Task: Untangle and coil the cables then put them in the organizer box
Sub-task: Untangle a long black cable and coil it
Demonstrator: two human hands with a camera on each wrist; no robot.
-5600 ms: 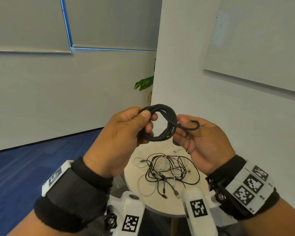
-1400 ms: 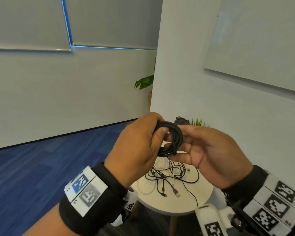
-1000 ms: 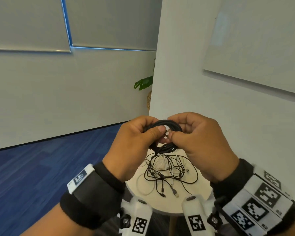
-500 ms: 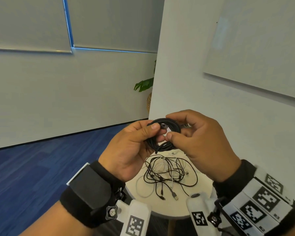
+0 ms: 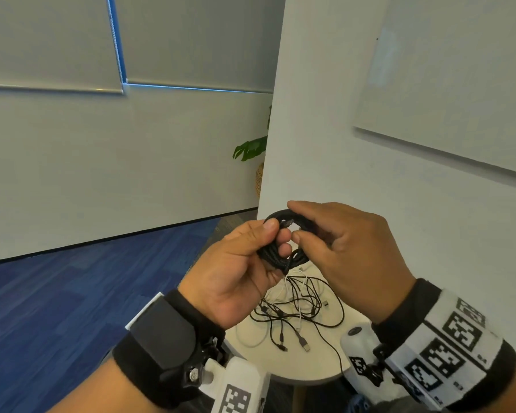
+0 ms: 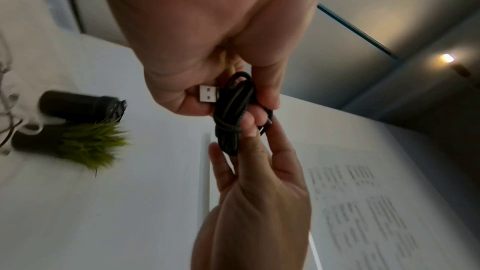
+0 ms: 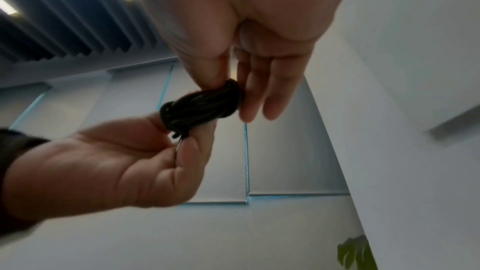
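A black braided cable coil (image 5: 281, 255) is held up in the air between both hands, above the table. My left hand (image 5: 276, 238) grips its lower side, thumb on top, and a silver USB plug (image 6: 208, 93) pokes out by the palm. My right hand (image 5: 297, 222) pinches the coil's (image 7: 200, 108) upper side between thumb and index finger, with the other fingers straight. Below lies a tangle of thin black and white cables (image 5: 295, 308) on a round white table (image 5: 316, 378). No organizer box is in view.
A black cylinder (image 6: 78, 106) and a small green artificial plant (image 6: 88, 145) stand at the table's far side. A white wall (image 5: 340, 129) rises close behind the table, with blue carpet (image 5: 57, 308) to the left. A leafy plant (image 5: 251, 147) shows past the wall corner.
The coil has been squeezed from a wide ring into a tighter bundle, and its loose end no longer hangs from my right hand. Both hands have stayed on it, with the right index finger now over the top.
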